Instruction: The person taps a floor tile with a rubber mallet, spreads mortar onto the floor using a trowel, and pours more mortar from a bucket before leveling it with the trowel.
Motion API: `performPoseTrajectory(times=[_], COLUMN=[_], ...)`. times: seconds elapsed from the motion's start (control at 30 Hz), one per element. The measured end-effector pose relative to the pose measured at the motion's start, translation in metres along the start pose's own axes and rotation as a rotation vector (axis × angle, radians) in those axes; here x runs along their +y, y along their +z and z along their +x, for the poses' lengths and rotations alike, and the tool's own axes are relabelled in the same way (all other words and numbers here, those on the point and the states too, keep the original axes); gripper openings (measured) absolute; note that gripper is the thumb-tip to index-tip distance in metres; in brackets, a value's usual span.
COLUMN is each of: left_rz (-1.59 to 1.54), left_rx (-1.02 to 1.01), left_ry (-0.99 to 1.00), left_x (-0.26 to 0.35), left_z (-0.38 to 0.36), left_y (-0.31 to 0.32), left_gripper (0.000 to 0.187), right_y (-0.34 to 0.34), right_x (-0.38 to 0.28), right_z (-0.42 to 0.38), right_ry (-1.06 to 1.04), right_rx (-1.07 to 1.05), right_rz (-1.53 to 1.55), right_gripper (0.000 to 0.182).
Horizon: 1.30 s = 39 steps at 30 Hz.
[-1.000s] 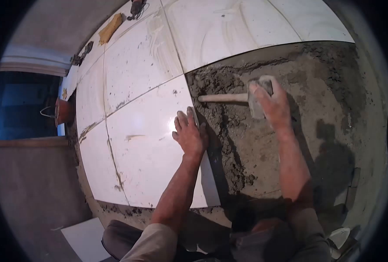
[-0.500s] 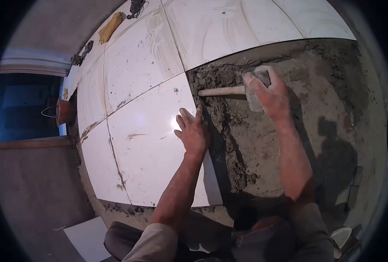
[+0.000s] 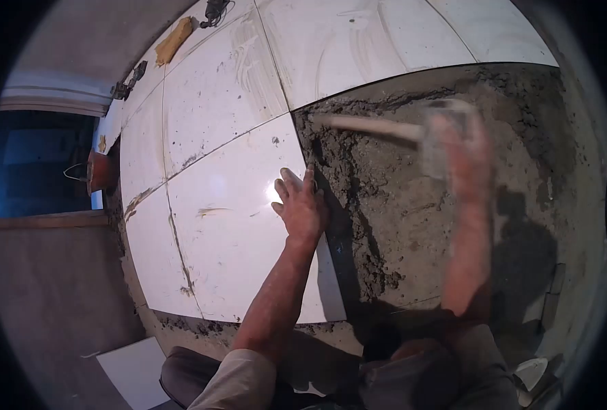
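Observation:
My left hand [image 3: 302, 210] lies on the right edge of a white floor tile [image 3: 232, 253], its fingers spread. In my right hand [image 3: 471, 154] is a mallet [image 3: 378, 128], gripped around its blocky grey head. Its wooden handle points left, and the handle's end is close to the tile's upper right edge. Both that hand and the mallet are blurred by motion. Beneath the handle, rough wet mortar [image 3: 348, 181] runs along the tile's side.
More white tiles [image 3: 358, 48] cover the floor at the far side. A yellow sponge-like piece [image 3: 174, 41] and dark clamp-like tools [image 3: 129, 80] lie at the upper left. An orange bucket [image 3: 100, 171] stands by the doorway. Another tile [image 3: 134, 374] sits at lower left, a trowel-like tool [image 3: 532, 371] at lower right.
My right hand has moved to the right with the mallet, drawing it away from the tile edge, and the handle's end has risen. My left hand has stayed in place.

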<state>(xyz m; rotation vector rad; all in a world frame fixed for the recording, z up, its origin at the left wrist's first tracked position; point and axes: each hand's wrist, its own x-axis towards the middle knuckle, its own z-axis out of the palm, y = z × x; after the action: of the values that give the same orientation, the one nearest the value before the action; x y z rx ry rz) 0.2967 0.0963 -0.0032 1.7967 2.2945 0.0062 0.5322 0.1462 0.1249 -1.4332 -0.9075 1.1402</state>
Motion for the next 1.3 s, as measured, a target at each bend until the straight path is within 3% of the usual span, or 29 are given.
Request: performPoseTrajectory(times=[0.03, 0.07, 0.13, 0.2, 0.47, 0.57, 0.7, 0.77, 0.87, 1.07, 1.13, 1.17, 1.23, 1.3], left_rz=[-0.007, -0.007, -0.013, -0.004, 0.012, 0.01, -0.022, -0.011, -0.027, 0.038, 0.011, -0.012, -0.006, -0.005], left_rx=[-0.005, -0.005, -0.049, -0.059, -0.021, -0.023, 0.023, 0.015, 0.013, -0.027, -0.03, -0.023, -0.014, -0.004], left_ry=[-0.006, 0.001, -0.027, -0.034, -0.01, -0.001, 0.032, 0.029, 0.039, 0.019, 0.023, 0.028, 0.023, 0.038], left_x=[0.001, 0.001, 0.002, -0.001, 0.0, 0.0, -0.001, -0.003, -0.003, 0.0, 0.0, -0.001, -0.002, 0.0], left_z=[0.0, -0.001, 0.002, -0.006, 0.002, 0.001, 0.005, 0.003, 0.003, 0.004, 0.004, 0.004, 0.004, 0.004], left_y=[-0.002, -0.003, -0.006, -0.008, -0.003, -0.003, 0.001, 0.001, -0.001, -0.007, -0.006, -0.006, -0.005, -0.005], left_gripper=[0.059, 0.059, 0.059, 0.059, 0.059, 0.058, 0.057, 0.056, 0.055, 0.058, 0.058, 0.058, 0.058, 0.057], right_y=[0.012, 0.017, 0.028, 0.024, -0.03, -0.032, 0.013, 0.007, 0.0, -0.048, -0.052, -0.042, 0.004, 0.016], right_x=[0.002, 0.022, 0.07, 0.074, 0.038, 0.006, 0.06, 0.062, 0.076, 0.023, 0.019, -0.004, -0.001, 0.065], right_z=[0.002, 0.007, 0.024, 0.014, -0.001, -0.008, 0.011, 0.009, 0.004, -0.002, 0.003, -0.006, -0.002, 0.016], right_ry=[0.127, 0.125, -0.209, -0.155, -0.135, -0.039, -0.161, -0.036, -0.067, 0.004, -0.336, -0.033, 0.236, -0.131], right_rx=[-0.068, -0.061, -0.085, -0.098, 0.032, -0.023, -0.1, -0.182, -0.087, 0.018, 0.078, 0.042, -0.1, -0.136], right_rz=[-0.083, -0.082, -0.019, 0.007, 0.132, 0.11, -0.071, 0.04, 0.018, 0.072, -0.009, 0.026, -0.056, 0.002], right_gripper=[0.037, 0.037, 0.037, 0.038, 0.04, 0.037, 0.035, 0.036, 0.037, 0.037, 0.036, 0.032, 0.031, 0.032])
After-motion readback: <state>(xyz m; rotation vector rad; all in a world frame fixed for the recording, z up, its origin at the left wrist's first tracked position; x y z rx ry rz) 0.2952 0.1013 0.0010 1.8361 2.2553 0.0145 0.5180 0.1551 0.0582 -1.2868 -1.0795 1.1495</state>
